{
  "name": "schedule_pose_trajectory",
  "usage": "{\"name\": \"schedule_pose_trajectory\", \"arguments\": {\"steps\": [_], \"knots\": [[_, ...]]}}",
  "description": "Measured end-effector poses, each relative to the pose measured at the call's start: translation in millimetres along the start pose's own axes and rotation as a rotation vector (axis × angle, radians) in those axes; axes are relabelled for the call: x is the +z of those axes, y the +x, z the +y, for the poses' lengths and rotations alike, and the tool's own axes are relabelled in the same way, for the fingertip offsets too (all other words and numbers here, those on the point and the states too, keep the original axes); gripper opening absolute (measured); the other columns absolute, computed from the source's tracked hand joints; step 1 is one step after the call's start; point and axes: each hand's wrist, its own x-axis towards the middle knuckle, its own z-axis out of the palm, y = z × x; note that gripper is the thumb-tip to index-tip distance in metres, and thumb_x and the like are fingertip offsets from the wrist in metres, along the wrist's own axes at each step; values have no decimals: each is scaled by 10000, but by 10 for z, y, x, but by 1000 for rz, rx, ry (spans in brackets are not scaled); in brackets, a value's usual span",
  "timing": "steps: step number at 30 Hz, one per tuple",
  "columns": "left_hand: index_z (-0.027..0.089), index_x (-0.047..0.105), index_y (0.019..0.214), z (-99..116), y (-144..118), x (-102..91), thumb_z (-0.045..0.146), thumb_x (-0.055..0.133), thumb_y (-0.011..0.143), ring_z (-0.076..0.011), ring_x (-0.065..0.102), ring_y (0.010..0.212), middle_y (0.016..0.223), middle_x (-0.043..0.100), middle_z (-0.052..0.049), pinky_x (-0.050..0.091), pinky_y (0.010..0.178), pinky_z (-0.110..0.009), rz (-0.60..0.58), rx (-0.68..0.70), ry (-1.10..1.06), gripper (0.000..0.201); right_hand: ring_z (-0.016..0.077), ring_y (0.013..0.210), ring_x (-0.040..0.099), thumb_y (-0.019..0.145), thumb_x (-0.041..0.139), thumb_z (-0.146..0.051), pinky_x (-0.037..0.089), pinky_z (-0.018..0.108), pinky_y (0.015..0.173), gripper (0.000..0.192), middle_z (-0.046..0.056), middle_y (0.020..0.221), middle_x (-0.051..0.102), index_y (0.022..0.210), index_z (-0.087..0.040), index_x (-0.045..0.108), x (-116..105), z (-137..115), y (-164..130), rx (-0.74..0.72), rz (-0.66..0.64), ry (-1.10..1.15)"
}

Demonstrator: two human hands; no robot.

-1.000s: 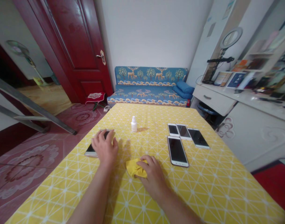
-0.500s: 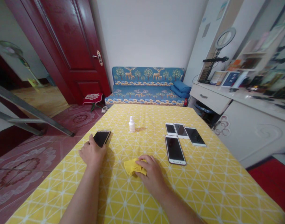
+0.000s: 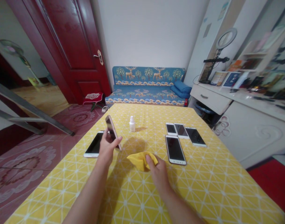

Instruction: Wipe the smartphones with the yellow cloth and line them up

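Note:
My left hand (image 3: 109, 145) grips a smartphone (image 3: 112, 132) by its edges and holds it tilted up above the table. Under and beside that hand, another smartphone (image 3: 93, 146) with a white frame lies flat, partly covered by the fingers. A crumpled yellow cloth (image 3: 140, 161) is pinched in my right hand (image 3: 157, 169), thumb on top. The small white spray bottle (image 3: 132, 124) stands upright beyond both hands. Right of the cloth lies a large white smartphone (image 3: 175, 150), its dark screen facing up.
Behind the large phone lie a small phone (image 3: 171, 128), a second phone (image 3: 181, 130) and a third (image 3: 195, 137). All rest on the yellow patterned tablecloth (image 3: 142, 202). A blue sofa (image 3: 147, 90) stands past the far edge, a white dresser (image 3: 254, 124) to the right.
My left hand has lifted a smartphone off the table and moved right, uncovering the phone lying beneath. My right hand has raised the yellow cloth and shifted slightly right.

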Motion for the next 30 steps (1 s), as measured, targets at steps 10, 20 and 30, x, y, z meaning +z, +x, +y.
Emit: {"name": "schedule_pose_trajectory", "arguments": {"steps": [10, 20, 30], "knots": [[140, 654, 1023, -326, -506, 483, 161, 727, 737, -164, 693, 796, 926, 730, -62, 537, 739, -247, -439, -713, -524, 296, 226, 824, 675, 754, 639, -577, 515, 296, 667, 483, 82, 915, 734, 941, -134, 682, -127, 30, 97, 293, 495, 367], [39, 521, 1302, -325, -447, 474, 382, 385, 944, -331, 564, 1203, 1196, 651, -221, 377, 1039, -510, -790, -897, -954, 515, 261, 863, 677, 840, 532, -591, 533, 364, 737, 498, 89, 881, 734, 969, -137, 690, -282, 66, 144, 243, 543, 176], [4, 653, 1035, -523, -412, 410, 187, 459, 905, -209, 697, 936, 972, 731, -182, 506, 895, -288, -649, -873, -924, 297, 236, 1355, 422, 935, 480, -227, 182, 559, 1171, 457, 34, 1414, 523, 1386, -298, 479, -169, -97, -65, -606, -302, -513]]}}
